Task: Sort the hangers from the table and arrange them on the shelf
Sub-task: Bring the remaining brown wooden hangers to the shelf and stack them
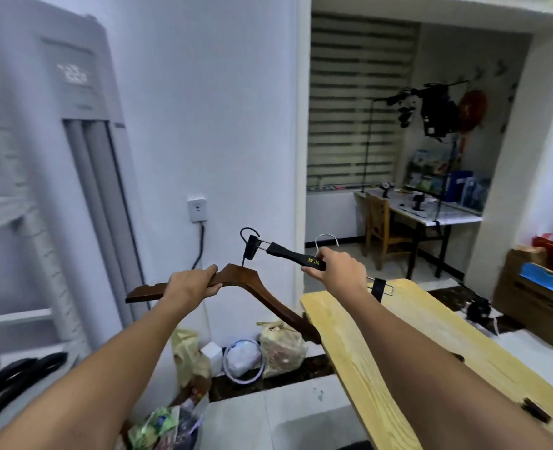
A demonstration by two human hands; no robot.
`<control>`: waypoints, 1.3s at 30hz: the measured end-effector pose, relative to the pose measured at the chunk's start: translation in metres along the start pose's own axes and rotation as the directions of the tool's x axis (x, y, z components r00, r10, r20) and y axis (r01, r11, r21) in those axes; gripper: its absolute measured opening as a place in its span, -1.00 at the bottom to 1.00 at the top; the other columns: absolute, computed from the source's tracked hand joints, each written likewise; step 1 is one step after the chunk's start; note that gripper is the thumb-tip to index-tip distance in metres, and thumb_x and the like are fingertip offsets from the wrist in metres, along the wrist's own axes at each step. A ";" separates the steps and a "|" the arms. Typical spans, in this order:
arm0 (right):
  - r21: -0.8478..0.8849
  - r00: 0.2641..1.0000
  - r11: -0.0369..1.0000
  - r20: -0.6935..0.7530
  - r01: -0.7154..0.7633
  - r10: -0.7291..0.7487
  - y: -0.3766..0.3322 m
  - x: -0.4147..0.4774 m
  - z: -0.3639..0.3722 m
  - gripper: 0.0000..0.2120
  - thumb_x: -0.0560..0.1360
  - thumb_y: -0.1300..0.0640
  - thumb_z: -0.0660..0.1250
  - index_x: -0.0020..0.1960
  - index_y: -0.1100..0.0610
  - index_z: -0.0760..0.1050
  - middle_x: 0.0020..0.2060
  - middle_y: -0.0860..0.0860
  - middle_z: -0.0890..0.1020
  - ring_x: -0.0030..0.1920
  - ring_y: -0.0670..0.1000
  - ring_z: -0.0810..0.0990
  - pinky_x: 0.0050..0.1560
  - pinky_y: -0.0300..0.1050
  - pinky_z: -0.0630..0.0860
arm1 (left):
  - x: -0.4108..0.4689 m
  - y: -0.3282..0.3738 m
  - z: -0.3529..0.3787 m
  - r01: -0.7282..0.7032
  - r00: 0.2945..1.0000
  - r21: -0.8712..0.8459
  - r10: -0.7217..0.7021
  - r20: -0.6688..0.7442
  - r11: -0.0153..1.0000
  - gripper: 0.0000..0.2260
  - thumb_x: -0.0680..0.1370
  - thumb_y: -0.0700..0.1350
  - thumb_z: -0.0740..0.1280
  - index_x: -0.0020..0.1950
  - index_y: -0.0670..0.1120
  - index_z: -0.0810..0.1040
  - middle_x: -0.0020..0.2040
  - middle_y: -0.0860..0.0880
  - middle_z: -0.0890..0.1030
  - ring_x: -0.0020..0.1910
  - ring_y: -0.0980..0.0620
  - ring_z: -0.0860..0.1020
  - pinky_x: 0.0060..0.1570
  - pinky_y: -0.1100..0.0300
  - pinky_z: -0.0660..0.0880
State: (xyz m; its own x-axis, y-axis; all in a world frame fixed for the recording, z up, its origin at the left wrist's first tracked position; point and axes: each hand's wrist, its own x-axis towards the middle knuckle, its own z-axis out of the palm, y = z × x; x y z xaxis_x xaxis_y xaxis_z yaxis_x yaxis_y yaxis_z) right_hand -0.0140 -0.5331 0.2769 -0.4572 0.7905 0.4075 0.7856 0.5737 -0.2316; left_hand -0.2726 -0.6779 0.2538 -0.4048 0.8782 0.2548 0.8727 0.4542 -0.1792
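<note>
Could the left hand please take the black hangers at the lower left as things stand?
Probably not yet: the left hand grips the wooden hanger, so it is full, though nothing seems to block the way down to the black hangers.

**Hands in open air, hemmed by wall, shelf and table**

Past the fingertips of the left hand (194,285) and the right hand (337,269), the white wall (223,125) closes the way forward, with a socket (197,210) and its cable on it. Left of the left fingers stand a tall air conditioner (87,151) and the white shelf (25,222), whose lower level carries black hangers (22,368). The gap between the two sets of fingers is crossed by the clip hanger (288,253), just above the hook of the wooden hanger (246,280). Under the right fingers lies the pine table (398,336). Under the left fingers there is free air down to bags (281,349) on the floor. Ahead and right of the right fingers a doorway (333,222) stands open.
</note>
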 end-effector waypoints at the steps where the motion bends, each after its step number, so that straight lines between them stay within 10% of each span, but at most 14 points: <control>1: 0.019 1.000 1.000 -0.003 0.024 -0.023 -0.010 0.005 -0.001 -0.54 0.46 -0.33 0.25 0.09 0.03 0.46 -0.06 0.01 0.64 -0.04 0.10 0.61 -0.23 -0.13 0.36 | -0.005 -0.010 -0.003 0.021 1.000 -0.005 -0.021 -0.007 1.000 -0.68 0.61 0.16 0.10 0.17 -0.05 0.36 0.00 -0.06 0.62 -0.02 -0.11 0.60 -0.13 0.11 0.45; 20: 0.283 0.808 0.787 0.064 0.548 -0.586 -0.143 -0.045 0.040 -0.57 0.51 -0.28 0.22 0.11 0.07 0.43 -0.09 0.03 0.64 -0.07 0.12 0.60 -0.22 -0.12 0.39 | -0.228 -0.080 -0.014 0.621 0.779 0.080 -0.626 0.048 0.780 -0.65 0.61 0.17 0.11 0.22 -0.04 0.37 0.04 -0.09 0.63 0.01 -0.14 0.60 -0.14 0.08 0.45; 39: 0.471 0.332 0.319 0.060 0.822 -0.942 -0.284 -0.239 0.039 -0.51 0.52 -0.30 0.14 0.17 0.11 0.40 -0.10 0.06 0.63 -0.06 0.13 0.61 -0.27 -0.08 0.38 | -0.530 -0.047 -0.050 0.945 0.227 0.227 -0.972 0.057 0.234 -0.57 0.62 0.16 0.09 0.43 0.01 0.27 0.14 -0.10 0.59 0.09 -0.12 0.57 -0.15 0.13 0.38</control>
State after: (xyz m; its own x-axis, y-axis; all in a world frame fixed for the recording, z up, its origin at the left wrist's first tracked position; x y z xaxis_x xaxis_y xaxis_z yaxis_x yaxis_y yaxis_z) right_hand -0.1446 -0.8767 0.2109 -0.9162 -0.2653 0.3004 -0.3214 0.9342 -0.1550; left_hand -0.0856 -1.1724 0.1747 -0.9560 -0.2337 0.1774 -0.2404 0.9705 -0.0169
